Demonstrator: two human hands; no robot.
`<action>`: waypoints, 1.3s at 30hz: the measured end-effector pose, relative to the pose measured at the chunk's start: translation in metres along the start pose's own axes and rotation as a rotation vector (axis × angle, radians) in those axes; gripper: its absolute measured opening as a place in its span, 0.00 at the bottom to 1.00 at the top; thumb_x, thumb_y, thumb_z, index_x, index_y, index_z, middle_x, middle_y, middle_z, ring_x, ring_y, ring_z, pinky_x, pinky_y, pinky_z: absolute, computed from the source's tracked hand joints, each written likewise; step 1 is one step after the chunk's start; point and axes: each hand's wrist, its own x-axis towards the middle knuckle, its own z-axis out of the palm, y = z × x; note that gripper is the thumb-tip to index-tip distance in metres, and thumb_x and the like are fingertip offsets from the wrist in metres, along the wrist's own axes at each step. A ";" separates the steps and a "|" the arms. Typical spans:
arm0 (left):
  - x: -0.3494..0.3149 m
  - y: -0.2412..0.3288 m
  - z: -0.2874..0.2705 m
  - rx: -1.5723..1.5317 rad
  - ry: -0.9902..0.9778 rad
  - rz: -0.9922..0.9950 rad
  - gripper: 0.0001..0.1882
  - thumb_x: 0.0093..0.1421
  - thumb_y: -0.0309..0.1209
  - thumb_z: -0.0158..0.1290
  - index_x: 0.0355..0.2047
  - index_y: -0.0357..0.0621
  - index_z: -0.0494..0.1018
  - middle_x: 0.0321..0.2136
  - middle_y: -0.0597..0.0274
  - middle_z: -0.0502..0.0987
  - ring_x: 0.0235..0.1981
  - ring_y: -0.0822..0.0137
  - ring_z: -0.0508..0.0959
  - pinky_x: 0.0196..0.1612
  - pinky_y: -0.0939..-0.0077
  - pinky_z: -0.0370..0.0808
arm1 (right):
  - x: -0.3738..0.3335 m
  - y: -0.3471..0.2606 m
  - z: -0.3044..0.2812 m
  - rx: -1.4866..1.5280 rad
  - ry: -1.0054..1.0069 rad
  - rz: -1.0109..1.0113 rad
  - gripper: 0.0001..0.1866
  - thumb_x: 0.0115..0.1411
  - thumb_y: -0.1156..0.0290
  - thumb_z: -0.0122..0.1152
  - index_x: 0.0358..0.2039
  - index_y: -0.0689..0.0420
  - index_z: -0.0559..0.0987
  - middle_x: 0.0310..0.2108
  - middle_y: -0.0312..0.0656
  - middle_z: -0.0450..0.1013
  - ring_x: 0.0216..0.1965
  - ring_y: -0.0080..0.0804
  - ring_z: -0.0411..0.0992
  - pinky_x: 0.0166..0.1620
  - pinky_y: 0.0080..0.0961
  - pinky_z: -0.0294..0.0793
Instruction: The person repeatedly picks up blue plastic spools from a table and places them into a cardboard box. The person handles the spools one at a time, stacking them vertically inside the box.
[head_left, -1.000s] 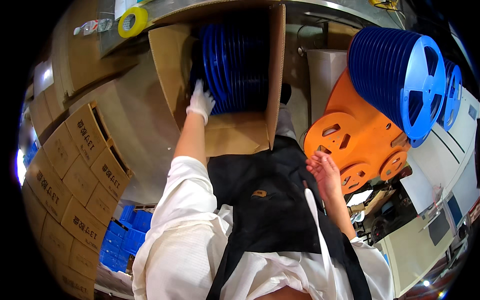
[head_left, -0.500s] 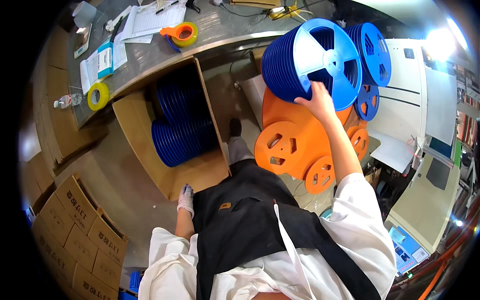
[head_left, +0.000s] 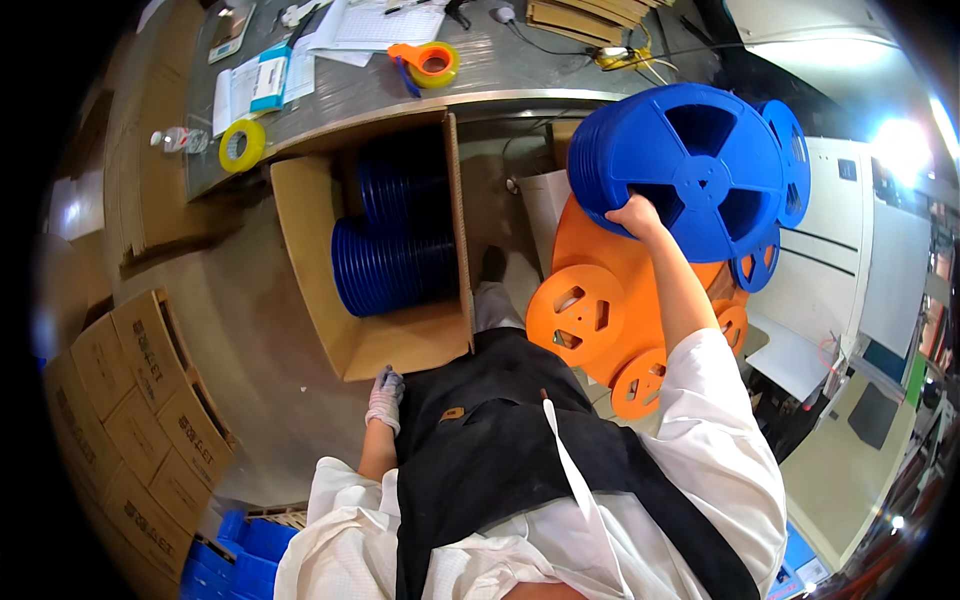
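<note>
Left hand down, right hand on the blue reels

The left hand (head_left: pixel 384 398), gloved and loosely curled, has dropped from the box (head_left: pixel 400 345) and holds nothing; the right hand (head_left: pixel 634 215) has risen to grip the blue reels (head_left: pixel 690 165) above the orange reels (head_left: pixel 575 310); a lift looks under way.

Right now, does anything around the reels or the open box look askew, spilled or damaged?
Nothing stands out. The right hand grips a stack of blue reels above the orange reels; more blue reels sit in rows in the open cardboard box. The gloved left hand hangs free.
</note>
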 end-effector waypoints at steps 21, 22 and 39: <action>0.034 0.064 -0.045 0.260 -0.200 0.464 0.17 0.64 0.32 0.50 0.53 0.45 0.68 0.30 0.70 0.72 0.26 0.79 0.68 0.28 0.85 0.66 | -0.307 -0.144 -0.046 1.266 0.017 -0.095 0.12 0.49 0.70 0.66 0.32 0.61 0.76 0.28 0.40 0.73 0.29 0.31 0.72 0.35 0.27 0.72; 0.040 0.068 -0.046 0.240 -0.222 0.514 0.17 0.64 0.31 0.49 0.53 0.45 0.68 0.30 0.70 0.72 0.26 0.79 0.68 0.29 0.86 0.66 | -0.322 -0.147 -0.050 1.395 -0.033 -0.159 0.11 0.50 0.69 0.64 0.32 0.60 0.75 0.28 0.39 0.72 0.29 0.30 0.71 0.36 0.27 0.73; -0.108 0.243 -0.067 -0.269 -0.394 0.883 0.19 0.65 0.27 0.49 0.55 0.38 0.67 0.43 0.60 0.75 0.45 0.73 0.74 0.50 0.83 0.70 | -0.418 -0.227 0.034 2.077 -0.686 -0.828 0.19 0.49 0.58 0.67 0.27 0.50 0.64 0.15 0.30 0.59 0.17 0.23 0.57 0.23 0.23 0.58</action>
